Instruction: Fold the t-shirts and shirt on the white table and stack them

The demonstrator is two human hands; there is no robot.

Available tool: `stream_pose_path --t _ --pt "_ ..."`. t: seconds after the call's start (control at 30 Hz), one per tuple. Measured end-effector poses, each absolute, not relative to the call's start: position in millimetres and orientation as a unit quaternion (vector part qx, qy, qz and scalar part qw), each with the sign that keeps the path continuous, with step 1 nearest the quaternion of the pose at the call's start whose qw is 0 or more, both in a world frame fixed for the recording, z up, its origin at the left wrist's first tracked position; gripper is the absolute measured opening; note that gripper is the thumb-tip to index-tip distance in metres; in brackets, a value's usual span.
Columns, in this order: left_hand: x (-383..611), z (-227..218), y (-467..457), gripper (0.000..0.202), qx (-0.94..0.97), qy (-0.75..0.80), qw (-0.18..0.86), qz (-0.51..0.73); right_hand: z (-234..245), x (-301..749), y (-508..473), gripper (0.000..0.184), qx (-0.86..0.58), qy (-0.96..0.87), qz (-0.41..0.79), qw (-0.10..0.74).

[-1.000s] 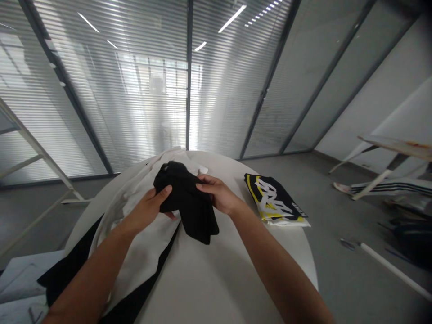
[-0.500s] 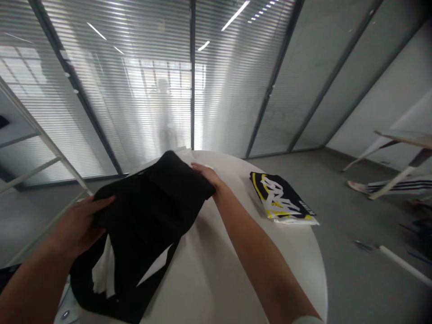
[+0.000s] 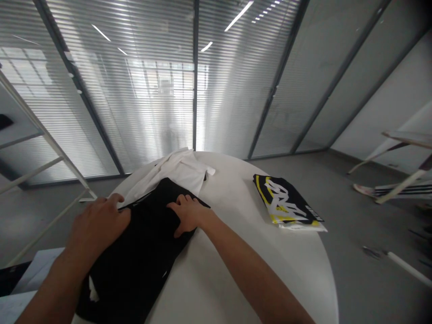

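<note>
A black garment (image 3: 141, 252) lies spread over the near left part of the white round table (image 3: 232, 270); its exact kind is unclear. My left hand (image 3: 99, 222) rests on its left edge, thumb and fingers parted, fingertips partly hidden. On its upper right part lies my right hand (image 3: 189, 213), fingers and thumb spread over the fabric. Just beyond sits a rumpled white garment (image 3: 178, 168), partly covered by the black one.
A folded black, yellow and white garment (image 3: 286, 200) lies near the table's right edge. To the left stands a white metal frame (image 3: 50, 139). Glass partitions with blinds (image 3: 229, 99) rise behind. A striped trouser leg (image 3: 401, 191) shows under another table.
The black garment has come down from a raised hold onto the table, uncovering more of the white garment. My right hand has shifted from its corner onto its top surface.
</note>
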State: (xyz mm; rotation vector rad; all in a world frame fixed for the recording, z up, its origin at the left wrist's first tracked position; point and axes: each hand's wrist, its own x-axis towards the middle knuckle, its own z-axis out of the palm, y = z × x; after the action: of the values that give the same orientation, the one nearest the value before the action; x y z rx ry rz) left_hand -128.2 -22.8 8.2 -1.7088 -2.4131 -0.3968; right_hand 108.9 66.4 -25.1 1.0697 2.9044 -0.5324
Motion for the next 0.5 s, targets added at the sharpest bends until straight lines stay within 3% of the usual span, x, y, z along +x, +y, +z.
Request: stream_pose_path --t 0.1,0.2,0.27,0.33,0.4,0.5 --pt "-102 13 12 0.031 -0.592 -0.803 0.023 -0.064 -29 107 72 0.088 0.337 0.927 -0.161 0.015" --pt "-92 -2 38 0.032 -0.573 -0.817 -0.026 -0.059 -28 122 92 0.042 0.283 0.934 -0.217 -0.003" --pt "-90 -19 44 0.034 -0.566 -0.820 0.017 -0.086 -26 139 111 0.024 0.255 0.934 -0.245 -0.057" --pt "-90 -35 44 0.036 -0.573 -0.807 0.075 -0.118 -27 158 129 0.017 0.305 0.911 -0.226 -0.161" --pt "-90 -46 41 0.036 -0.587 -0.791 0.105 -0.141 -29 175 144 0.021 0.437 0.843 -0.153 -0.274" --pt "-85 -53 39 0.036 -0.607 -0.773 0.111 -0.150 -32 188 154 0.028 0.565 0.755 -0.057 -0.327"
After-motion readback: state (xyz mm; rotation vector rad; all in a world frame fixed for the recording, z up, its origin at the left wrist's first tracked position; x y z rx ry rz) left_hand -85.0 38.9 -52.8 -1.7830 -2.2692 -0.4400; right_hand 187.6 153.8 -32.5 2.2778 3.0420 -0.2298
